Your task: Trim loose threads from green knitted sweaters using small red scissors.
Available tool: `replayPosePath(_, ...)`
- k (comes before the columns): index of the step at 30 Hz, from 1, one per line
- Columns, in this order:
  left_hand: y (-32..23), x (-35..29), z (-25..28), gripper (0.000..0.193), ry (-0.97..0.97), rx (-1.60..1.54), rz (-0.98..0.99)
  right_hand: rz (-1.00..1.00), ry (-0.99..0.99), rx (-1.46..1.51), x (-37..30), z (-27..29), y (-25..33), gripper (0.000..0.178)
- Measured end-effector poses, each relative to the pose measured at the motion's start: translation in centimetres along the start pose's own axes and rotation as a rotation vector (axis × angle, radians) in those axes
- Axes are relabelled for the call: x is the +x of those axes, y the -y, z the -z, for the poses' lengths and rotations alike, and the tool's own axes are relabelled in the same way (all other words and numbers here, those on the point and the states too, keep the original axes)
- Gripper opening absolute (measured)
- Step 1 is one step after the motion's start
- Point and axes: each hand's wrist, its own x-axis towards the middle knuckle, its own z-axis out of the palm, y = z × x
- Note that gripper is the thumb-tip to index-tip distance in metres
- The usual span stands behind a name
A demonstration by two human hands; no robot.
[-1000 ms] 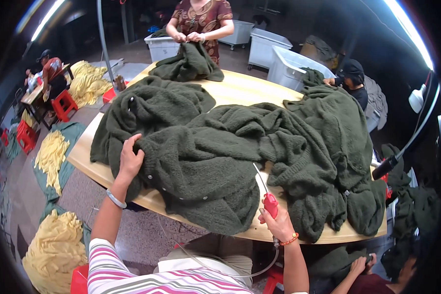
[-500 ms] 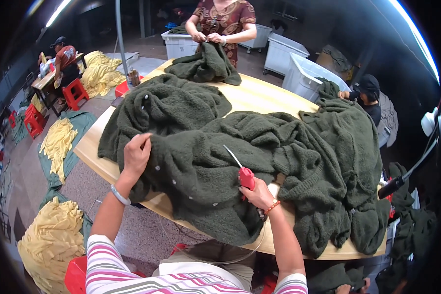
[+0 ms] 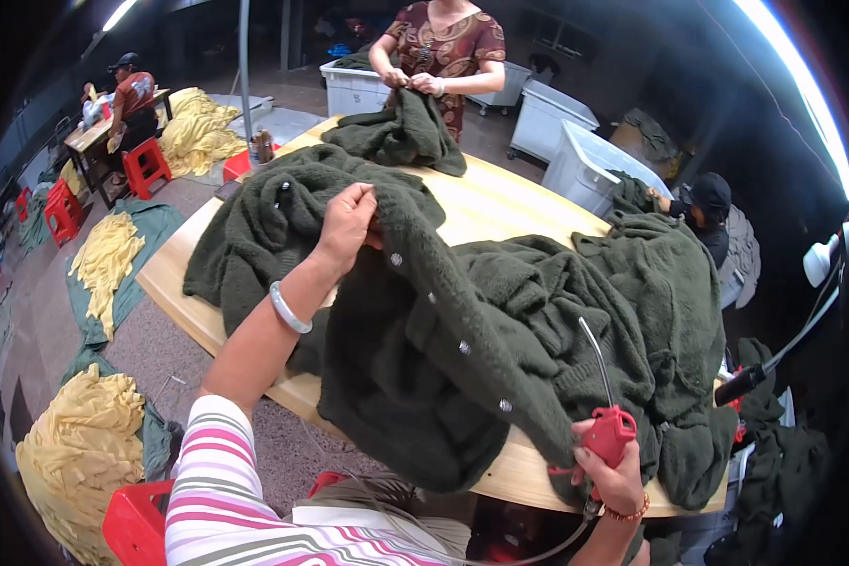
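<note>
- The single view comes from a camera worn on the person's head, looking forward and downward over the wooden worktop [image 3: 500, 203].
- It sits close: the person's own forearms enter from the lower edge, the left hand [image 3: 347, 219] near the centre, the right hand [image 3: 615, 474] low on the right.
- The fisheye lens bends the worktop's straight edges and darkens the rim into a round border.
- Its wide field also reaches the far side of the worktop, where another person [image 3: 441, 49] stands, and the floor [image 3: 42, 283] to the left.
- No second view is present, so no shared area can be told.
</note>
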Motion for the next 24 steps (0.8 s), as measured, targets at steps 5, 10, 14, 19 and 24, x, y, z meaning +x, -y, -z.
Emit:
replayPosePath(5,8.8,1.1,-0.5,0.014,0.115,0.215,0.391,-0.215,-0.148,-0.263,-0.6,-0.1,-8.1,0.027)
replayPosePath(10,8.9,-3.4,-0.4,0.06,0.107,0.368,0.337,-0.313,-0.231,-0.233,-0.6,-0.1,-10.8,0.031)
replayPosePath(14,2.3,-9.0,-0.7,0.049,0.228,-0.207,0.527,-0.264,-0.223,-0.176,-0.5,-0.6,-9.9,0.034)
replayPosePath(19,3.4,-13.4,-3.7,0.04,0.44,-0.499,0.857,-0.178,-0.118,-0.135,1.1,-1.9,-9.3,0.036)
replayPosePath(24,6.7,-13.4,-6.8,0.045,0.168,-0.652,0.812,-0.155,-0.044,-0.162,2.6,-4.2,-9.4,0.035)
